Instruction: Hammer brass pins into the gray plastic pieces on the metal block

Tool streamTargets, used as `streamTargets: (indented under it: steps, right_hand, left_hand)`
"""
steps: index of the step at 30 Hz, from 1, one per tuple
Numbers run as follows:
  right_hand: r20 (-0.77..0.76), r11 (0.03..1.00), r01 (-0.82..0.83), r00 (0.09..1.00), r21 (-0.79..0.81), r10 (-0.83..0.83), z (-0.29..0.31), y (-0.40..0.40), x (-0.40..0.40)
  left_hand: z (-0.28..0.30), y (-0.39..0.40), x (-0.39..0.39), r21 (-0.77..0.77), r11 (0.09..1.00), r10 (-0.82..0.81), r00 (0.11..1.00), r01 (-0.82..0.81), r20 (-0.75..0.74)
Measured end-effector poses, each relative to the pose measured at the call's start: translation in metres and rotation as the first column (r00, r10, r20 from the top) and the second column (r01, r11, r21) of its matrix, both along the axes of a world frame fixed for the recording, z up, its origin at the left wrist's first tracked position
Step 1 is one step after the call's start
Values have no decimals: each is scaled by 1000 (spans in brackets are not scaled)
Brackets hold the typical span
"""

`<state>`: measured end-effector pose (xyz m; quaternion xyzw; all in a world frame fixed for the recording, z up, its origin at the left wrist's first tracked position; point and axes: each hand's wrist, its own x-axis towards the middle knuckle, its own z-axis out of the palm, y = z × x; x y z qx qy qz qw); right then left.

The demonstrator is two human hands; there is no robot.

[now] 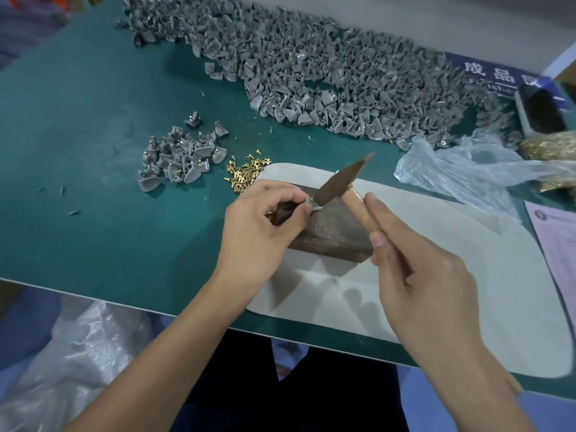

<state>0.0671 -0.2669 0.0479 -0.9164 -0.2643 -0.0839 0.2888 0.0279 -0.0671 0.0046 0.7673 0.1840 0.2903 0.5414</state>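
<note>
A dark rusty metal block (333,232) stands on a pale mat (452,275) near the table's front edge. My left hand (261,226) pinches a small gray plastic piece (308,201) on the block's top left edge. My right hand (417,275) grips the wooden handle of a hammer (339,183), whose rusty head lies right over the piece. Loose brass pins (244,176) lie on the green table just left of the mat. Whether a pin sits in the held piece is hidden.
A huge heap of gray plastic pieces (311,63) stretches across the back. A small pile of gray pieces with pins (180,157) lies at the left. A clear plastic bag (467,169), a bag of brass pins (548,148) and a paper (554,232) lie at the right.
</note>
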Motion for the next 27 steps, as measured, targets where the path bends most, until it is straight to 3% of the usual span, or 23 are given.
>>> streamTargets:
  steps: [11,17,27]
  right_hand:
    - [23,992,-122,992,29,121,-10,20,13]
    - [240,956,-273,926,-103,290,-6,45,56]
    - [343,908,-412,845,-70,410,-16,59,82]
  left_hand:
    - [-9,23,-22,0,975,222,975,-222,11]
    - [-5,30,-26,88,975,206,979,-204,-11]
    - [-5,39,-33,178,977,123,992,-118,-18]
